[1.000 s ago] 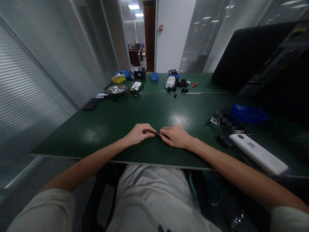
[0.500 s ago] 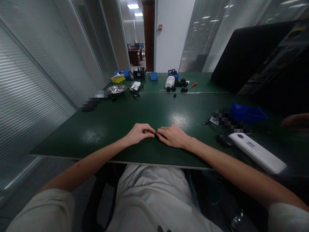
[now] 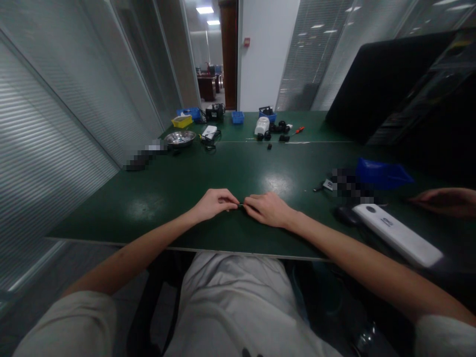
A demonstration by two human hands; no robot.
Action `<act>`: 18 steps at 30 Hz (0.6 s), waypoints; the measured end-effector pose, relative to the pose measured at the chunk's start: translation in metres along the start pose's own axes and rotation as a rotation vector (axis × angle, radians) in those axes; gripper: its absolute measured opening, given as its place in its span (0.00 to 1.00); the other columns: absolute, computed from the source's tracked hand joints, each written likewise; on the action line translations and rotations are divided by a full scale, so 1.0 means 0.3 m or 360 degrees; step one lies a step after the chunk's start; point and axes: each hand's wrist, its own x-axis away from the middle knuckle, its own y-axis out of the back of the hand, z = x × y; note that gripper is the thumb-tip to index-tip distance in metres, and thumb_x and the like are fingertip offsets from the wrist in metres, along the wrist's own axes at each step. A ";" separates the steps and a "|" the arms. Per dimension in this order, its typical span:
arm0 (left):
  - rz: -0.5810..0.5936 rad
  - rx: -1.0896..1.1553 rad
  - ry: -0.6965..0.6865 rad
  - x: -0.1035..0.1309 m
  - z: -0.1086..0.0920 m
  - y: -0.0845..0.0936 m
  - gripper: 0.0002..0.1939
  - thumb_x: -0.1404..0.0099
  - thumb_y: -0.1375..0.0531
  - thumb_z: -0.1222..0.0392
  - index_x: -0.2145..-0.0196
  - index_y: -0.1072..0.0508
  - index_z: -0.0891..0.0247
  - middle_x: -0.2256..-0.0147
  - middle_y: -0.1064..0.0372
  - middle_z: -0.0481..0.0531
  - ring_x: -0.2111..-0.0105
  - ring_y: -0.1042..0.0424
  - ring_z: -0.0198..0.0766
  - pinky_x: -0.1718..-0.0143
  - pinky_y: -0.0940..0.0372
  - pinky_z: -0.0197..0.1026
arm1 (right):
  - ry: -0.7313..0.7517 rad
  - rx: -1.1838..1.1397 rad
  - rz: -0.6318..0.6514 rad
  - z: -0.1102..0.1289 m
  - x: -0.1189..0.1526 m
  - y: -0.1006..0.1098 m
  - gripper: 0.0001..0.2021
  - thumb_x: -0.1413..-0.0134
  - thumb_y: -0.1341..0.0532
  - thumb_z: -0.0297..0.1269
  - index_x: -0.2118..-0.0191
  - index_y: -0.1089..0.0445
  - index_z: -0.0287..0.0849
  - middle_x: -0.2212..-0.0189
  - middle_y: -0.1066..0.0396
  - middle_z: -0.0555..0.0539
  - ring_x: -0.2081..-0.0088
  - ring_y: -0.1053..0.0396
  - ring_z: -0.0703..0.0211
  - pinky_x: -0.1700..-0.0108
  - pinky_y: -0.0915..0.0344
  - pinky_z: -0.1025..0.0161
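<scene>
Pinching a small thin piece between my two hands, low over the near part of the green bench, right in front of me. Left hand: fingers closed on one end. Right hand: fingers curled, tips closed on the other end; most of the piece is hidden, so can't tell what it is. Fingertips of both hands sit close, just the piece showing between. To my right, white oblong device lies near a dark rounded object; blue bin beyond. Another person's hand comes in at the right edge, near the device. Far side: metal bowl, yellow tray, small blue basket, white container, orange-handled screwdriver.
</scene>
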 end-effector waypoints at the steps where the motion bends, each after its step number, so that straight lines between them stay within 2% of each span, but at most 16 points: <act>1: -0.0002 -0.0004 0.0000 0.000 -0.001 -0.001 0.12 0.36 0.31 0.57 0.61 0.18 0.69 0.61 0.24 0.58 0.67 0.25 0.37 0.64 0.30 0.37 | -0.0003 -0.0004 0.0003 -0.002 0.003 0.001 0.16 0.26 0.52 0.43 0.57 0.30 0.42 0.65 0.26 0.46 0.70 0.33 0.62 0.67 0.54 0.61; 11: -0.0006 -0.0125 -0.0014 0.001 -0.016 -0.008 0.11 0.33 0.35 0.58 0.59 0.19 0.68 0.61 0.24 0.58 0.65 0.25 0.38 0.64 0.31 0.36 | 0.0053 0.0037 0.0011 0.003 0.002 0.002 0.17 0.26 0.53 0.43 0.57 0.29 0.42 0.65 0.26 0.45 0.71 0.34 0.62 0.68 0.55 0.60; 18: 0.0004 -0.0225 -0.0069 0.001 -0.007 -0.004 0.13 0.32 0.36 0.53 0.61 0.18 0.67 0.63 0.25 0.56 0.67 0.27 0.37 0.66 0.34 0.35 | 0.0057 0.0035 -0.0005 0.001 0.000 -0.005 0.16 0.25 0.53 0.42 0.56 0.31 0.42 0.64 0.26 0.45 0.70 0.34 0.62 0.68 0.54 0.60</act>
